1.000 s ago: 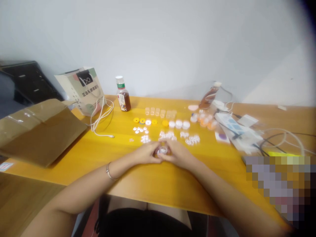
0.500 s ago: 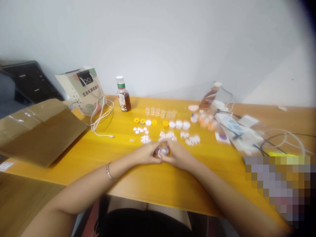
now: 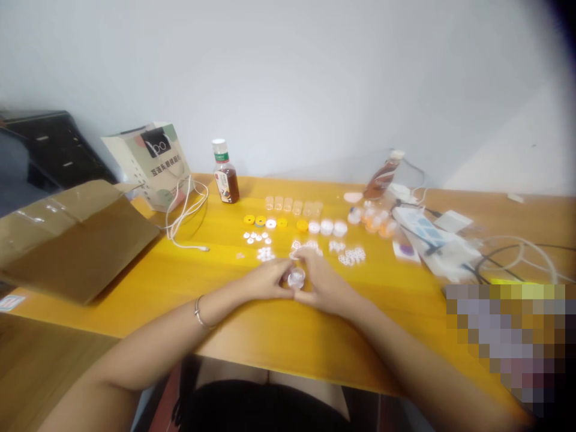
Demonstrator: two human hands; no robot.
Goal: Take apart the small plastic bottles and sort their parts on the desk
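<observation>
Cup, clear (image 3: 296,278), between both hands, on or just above the table (image 3: 270,336) (hard to say which). Grasped on its left side by the left hand (image 3: 272,280); around its right side, the right hand (image 3: 326,282), loosely curved, contact impossible to tell. Seemingly done: laying-out of parts in groups. Seemingly left: everything in the rows beyond the cup, untouched. By count: one cup held; far beyond it, six clear containers (image 3: 288,204); nearer to it, eight round caps (image 3: 281,222), four yellow, four white; beyond and left of it, roughly seven small white discs (image 3: 254,236); beyond and right of it, white ring-like pieces (image 3: 352,256), too blurred for counting.
</observation>
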